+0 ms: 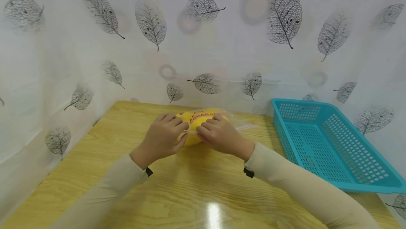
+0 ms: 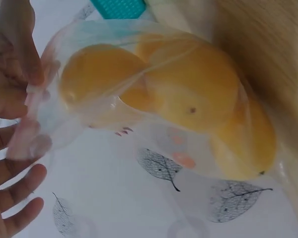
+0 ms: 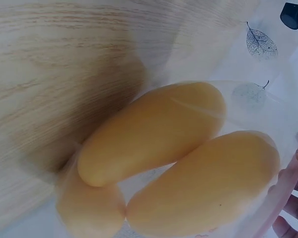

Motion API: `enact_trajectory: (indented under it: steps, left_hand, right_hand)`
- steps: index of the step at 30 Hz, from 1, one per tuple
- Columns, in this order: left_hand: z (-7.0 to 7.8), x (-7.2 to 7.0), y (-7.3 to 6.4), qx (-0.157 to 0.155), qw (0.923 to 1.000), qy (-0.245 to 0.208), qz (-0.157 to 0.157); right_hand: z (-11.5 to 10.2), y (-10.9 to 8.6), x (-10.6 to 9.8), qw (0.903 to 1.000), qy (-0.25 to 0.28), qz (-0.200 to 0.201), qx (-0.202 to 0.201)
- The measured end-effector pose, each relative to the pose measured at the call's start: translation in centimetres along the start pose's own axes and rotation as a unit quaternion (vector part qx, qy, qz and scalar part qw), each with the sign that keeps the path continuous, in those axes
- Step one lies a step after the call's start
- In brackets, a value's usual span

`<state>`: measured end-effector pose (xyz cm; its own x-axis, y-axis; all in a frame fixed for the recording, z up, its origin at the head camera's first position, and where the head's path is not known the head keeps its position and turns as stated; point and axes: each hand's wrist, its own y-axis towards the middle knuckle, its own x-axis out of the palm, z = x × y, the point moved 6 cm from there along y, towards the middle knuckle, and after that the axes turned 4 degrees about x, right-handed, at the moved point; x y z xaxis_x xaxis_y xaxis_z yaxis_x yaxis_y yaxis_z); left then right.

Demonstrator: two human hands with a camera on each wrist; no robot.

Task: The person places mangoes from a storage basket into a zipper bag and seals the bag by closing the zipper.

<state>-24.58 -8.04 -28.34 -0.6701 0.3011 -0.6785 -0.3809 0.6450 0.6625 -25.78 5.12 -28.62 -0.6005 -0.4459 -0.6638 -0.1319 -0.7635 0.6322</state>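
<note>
A clear zip bag (image 1: 236, 119) with red print holds several smooth yellow fruits (image 1: 191, 139), shaped like mangoes, above the middle of the table. My left hand (image 1: 165, 134) pinches the bag's zip edge between thumb and fingers. Close beside it, my right hand (image 1: 223, 134) grips the same edge. The zip strip (image 1: 248, 127) sticks out past the right hand. Through the film, the left wrist view shows rounded fruits (image 2: 198, 89) with dark stem spots. Longer fruits (image 3: 154, 134) fill the right wrist view, with fingertips (image 3: 293, 206) at the bag's edge.
A blue perforated plastic basket (image 1: 317, 151) stands on the right of the wooden table (image 1: 177, 190). White cloth (image 1: 203, 49) with a leaf print hangs behind and at the sides. Each wrist bears a black strap piece (image 1: 248, 173).
</note>
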Motion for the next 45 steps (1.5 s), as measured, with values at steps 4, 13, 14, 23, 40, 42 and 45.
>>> enact_trajectory:
  steps: [4, 13, 14, 23, 40, 42, 45]
  left_hand:
    - [0.7, 0.0, 0.7, 0.014, 0.9986, 0.051, -0.001]
    - [0.3, 0.2, 0.8, 0.003, 0.9988, 0.047, 0.012]
    - [0.2, 0.2, 0.7, 0.001, 0.9990, 0.044, 0.012]
    - [-0.5, -0.2, 0.1, -0.006, 0.9995, 0.025, 0.017]
    - [-0.6, 0.0, 0.2, 0.013, 0.9999, 0.001, 0.011]
    - [-0.6, 0.1, 0.2, 0.016, 0.9998, -0.002, 0.010]
    - [-0.7, 0.1, 0.2, 0.021, 0.9997, -0.008, 0.007]
  right_hand:
    - [-0.1, 0.3, 0.1, 0.9997, -0.024, -0.006, 0.003]
    - [-0.2, 0.5, 0.5, 0.9982, -0.057, 0.008, -0.017]
    - [-0.3, 0.5, 0.5, 0.9979, -0.059, 0.012, -0.022]
    - [-0.2, 0.3, 0.9, 0.9969, -0.065, 0.010, -0.044]
    - [1.6, -0.6, 0.5, 0.9976, -0.043, -0.027, -0.047]
    - [1.9, -0.9, 0.5, 0.9975, -0.036, -0.036, -0.049]
    - [2.4, -1.2, 0.5, 0.9974, -0.020, -0.044, -0.054]
